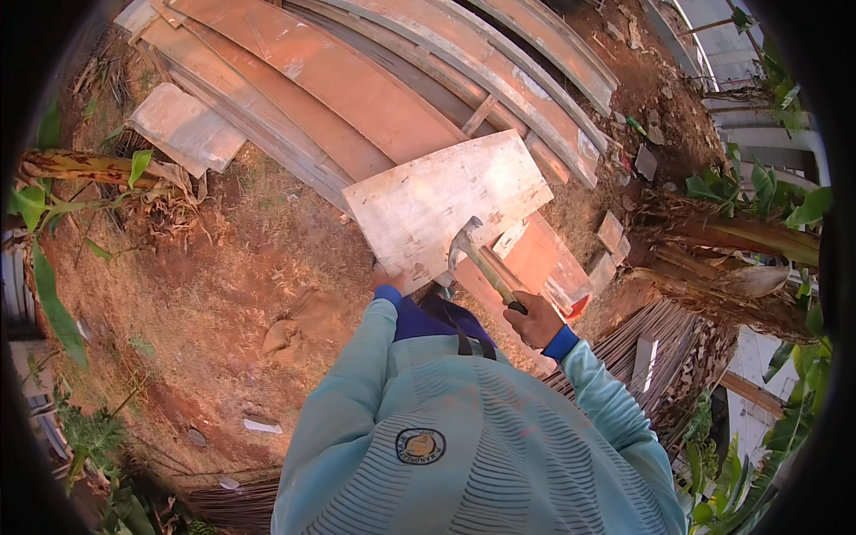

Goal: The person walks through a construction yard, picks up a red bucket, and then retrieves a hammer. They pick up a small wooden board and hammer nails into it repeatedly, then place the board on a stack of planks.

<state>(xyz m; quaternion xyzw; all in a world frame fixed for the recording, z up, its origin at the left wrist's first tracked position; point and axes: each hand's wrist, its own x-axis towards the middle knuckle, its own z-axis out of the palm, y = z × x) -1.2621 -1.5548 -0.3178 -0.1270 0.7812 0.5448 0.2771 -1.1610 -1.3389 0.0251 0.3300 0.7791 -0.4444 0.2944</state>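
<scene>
A pale, scuffed plywood board (419, 201) lies tilted in front of me, its far end resting by a stack of planks. My left hand (389, 278) grips the board's near left corner, the fingers partly hidden by it. In my right hand (535, 322) is a claw hammer (490, 267), held by the dark end of its handle. The hammer's metal head is over the board's near right part; whether it touches the wood I cannot tell. Under the board's right side lies a reddish wooden panel (544, 259).
Long reddish planks (312, 76) are piled ahead. A smaller board (189, 129) lies at the far left on dry, grassy soil (241, 267). Banana trunks stand left and right (722, 232). Bundled thin rods (615, 343) lie to the right, near small wood pieces (610, 232).
</scene>
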